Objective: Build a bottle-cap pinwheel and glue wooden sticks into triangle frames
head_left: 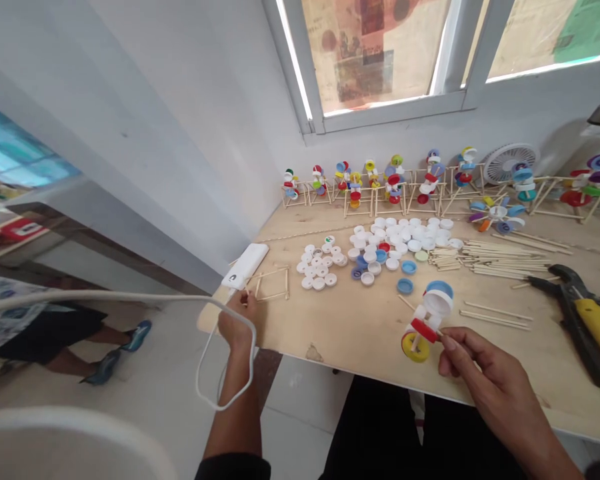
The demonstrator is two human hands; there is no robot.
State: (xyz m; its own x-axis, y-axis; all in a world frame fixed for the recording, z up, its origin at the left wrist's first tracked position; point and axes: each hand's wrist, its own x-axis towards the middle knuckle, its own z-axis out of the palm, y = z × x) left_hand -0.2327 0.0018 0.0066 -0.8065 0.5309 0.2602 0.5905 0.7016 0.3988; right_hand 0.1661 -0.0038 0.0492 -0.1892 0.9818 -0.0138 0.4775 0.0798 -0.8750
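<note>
In my right hand [490, 373], a thin stick is pinched between thumb and fingers. On that stick sits a small wheel of bottle caps [424, 329], with blue, white, red and yellow caps, held just above the table's front part. My left hand [237, 321] is closed at the table's left edge, its fingertips at the near left end of a square stick frame [287, 283] lying on the wood. Its grip is partly hidden. Just beyond that hand lies a white power bank [250, 261] with a white cable [253, 347] looping over my wrist.
White bottle caps [405, 233] lie heaped mid-table, with a few blue ones. Bundled sticks [500, 257] and yellow-black pliers [587, 320] are on the right. Finished cap wheels on stick stands [355, 193] line the wall beside a white fan [511, 163]. Another person's legs [80, 353] show at left.
</note>
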